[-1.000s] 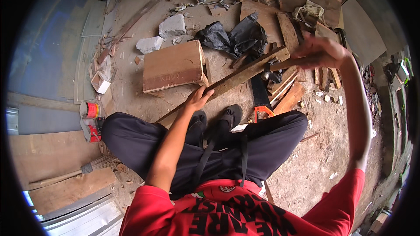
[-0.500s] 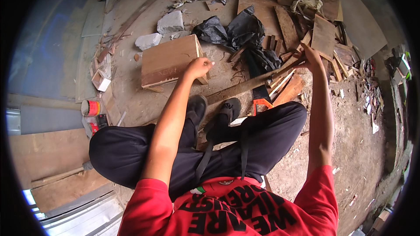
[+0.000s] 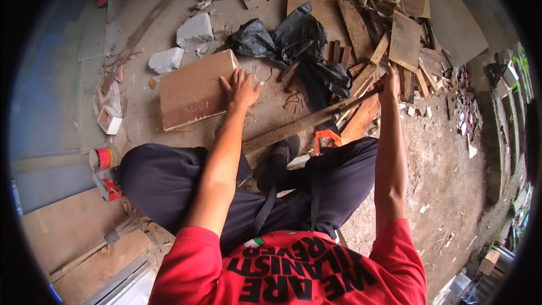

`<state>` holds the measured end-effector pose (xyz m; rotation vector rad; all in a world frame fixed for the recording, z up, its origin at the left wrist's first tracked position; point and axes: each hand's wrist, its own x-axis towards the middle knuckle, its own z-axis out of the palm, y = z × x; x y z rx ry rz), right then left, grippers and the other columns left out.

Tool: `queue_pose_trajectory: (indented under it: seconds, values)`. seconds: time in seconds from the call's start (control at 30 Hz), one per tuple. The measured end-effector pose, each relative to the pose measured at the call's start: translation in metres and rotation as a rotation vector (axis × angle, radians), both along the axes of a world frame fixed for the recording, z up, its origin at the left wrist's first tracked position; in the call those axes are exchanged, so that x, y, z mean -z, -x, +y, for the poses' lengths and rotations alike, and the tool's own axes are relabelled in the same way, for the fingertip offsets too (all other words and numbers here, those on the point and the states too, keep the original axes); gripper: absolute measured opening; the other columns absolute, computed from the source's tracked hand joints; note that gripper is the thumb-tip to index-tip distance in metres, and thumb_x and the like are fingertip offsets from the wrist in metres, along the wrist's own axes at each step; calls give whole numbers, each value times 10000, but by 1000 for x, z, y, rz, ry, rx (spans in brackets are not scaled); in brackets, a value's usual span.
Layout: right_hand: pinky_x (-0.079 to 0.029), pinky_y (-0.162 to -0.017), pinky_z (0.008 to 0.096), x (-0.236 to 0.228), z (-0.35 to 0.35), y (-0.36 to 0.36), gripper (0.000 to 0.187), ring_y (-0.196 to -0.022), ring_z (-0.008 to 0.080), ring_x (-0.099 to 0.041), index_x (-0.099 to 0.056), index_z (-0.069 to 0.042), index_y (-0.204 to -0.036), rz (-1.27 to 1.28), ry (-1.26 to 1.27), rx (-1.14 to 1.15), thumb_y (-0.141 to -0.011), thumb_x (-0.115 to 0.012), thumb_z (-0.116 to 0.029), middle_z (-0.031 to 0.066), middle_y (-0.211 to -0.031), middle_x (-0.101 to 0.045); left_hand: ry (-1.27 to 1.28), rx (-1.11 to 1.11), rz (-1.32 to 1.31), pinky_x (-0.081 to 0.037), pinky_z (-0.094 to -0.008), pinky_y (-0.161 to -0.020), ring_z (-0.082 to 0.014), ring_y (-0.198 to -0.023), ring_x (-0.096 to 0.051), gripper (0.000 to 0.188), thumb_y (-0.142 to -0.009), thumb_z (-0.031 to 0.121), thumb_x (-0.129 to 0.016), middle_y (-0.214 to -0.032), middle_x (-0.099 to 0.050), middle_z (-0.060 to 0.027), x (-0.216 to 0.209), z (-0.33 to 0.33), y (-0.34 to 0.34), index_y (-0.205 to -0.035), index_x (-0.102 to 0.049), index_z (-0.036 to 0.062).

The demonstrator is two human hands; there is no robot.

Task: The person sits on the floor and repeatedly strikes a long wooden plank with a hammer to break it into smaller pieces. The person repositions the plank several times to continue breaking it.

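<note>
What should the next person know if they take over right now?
Left hand: flat and open on the near edge of the brown board on the ground.
Right hand: fingers closed around the far end of the long wooden strip, which runs diagonally toward the shoes.
Scrap wood pile and black bag lie just beyond.
Nothing is visibly cut or joined; board and strip are apart.
</note>
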<state>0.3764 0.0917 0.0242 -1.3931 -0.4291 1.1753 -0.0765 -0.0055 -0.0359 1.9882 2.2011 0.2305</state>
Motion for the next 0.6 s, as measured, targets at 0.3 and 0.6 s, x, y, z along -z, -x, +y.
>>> queue_pose_trajectory:
  seconds: [0.3,0.6]
  values:
    - [-399,-457,355,12,73,54,409,-460,169,-410,-431,-127,-651,-32,-42,70,-880,-707,-323,5,-555,-346,-138,82,-18,61,-691,-1140,-250,-1439,-312,552,-917,560,-513,-1349,-574,-101,-7,-12,5,-1096,-714,78]
    - [-351,-455,326,9,67,72,340,-450,154,-356,-448,-115,-677,-27,-24,215,-932,-584,-294,8,-552,-354,-195,45,-33,-12,-651,-1174,-247,-1330,-445,440,-887,484,-605,-1139,-668,-43,-20,-10,4,-950,-742,70]
